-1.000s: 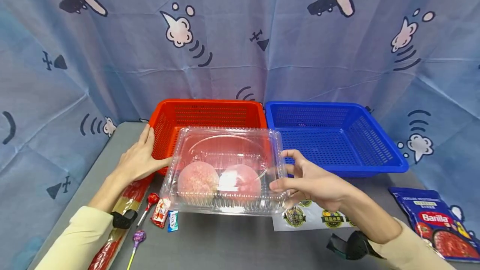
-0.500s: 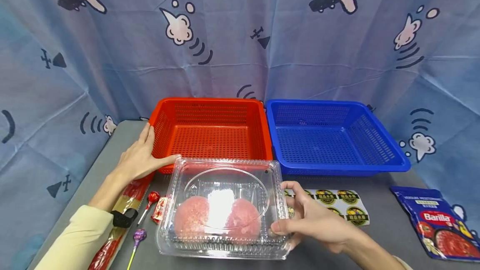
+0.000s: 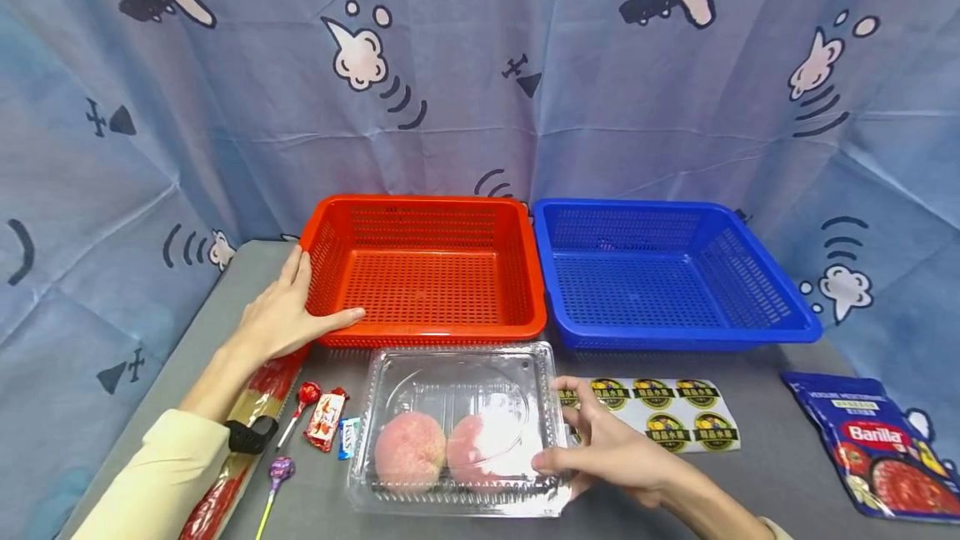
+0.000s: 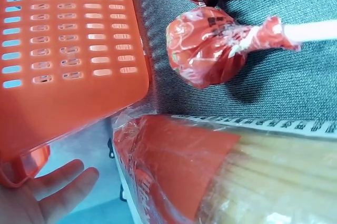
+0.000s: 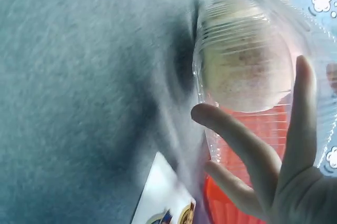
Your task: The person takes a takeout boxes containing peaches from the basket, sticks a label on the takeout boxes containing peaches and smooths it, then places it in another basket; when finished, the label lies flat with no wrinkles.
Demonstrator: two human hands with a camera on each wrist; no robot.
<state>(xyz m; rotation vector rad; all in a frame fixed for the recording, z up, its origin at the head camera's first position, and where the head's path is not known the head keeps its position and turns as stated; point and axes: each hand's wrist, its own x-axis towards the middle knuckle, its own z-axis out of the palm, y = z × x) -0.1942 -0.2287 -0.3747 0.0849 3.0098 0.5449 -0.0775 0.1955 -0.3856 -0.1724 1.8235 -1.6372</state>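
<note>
A clear plastic clamshell box (image 3: 465, 369) with two pink peaches (image 3: 409, 448) inside sits low over the grey table, just in front of the red basket (image 3: 431, 330). My right hand (image 3: 611, 452) grips the box at its right side, thumb on the lid and fingers along the edge. In the right wrist view a peach (image 5: 247, 61) shows through the ribbed wall. My left hand (image 3: 273, 315) rests against the basket's left front corner, fingers straight along the outside and thumb over the front rim. Nothing lies in the basket.
Right of the red basket stands a blue basket (image 3: 690, 338). A sticker sheet (image 3: 693, 419) lies near my right hand, a Barilla pouch (image 3: 873, 444) farther right. On the left lie a spaghetti pack (image 3: 258, 390), a red lollipop (image 3: 307, 394), a purple lollipop (image 3: 281, 470) and small wrapped sweets (image 3: 327, 417).
The clamshell box has come down and toward me from in front of the red basket, uncovering the basket's inside. My right hand moved with it; my left hand stayed on the basket.
</note>
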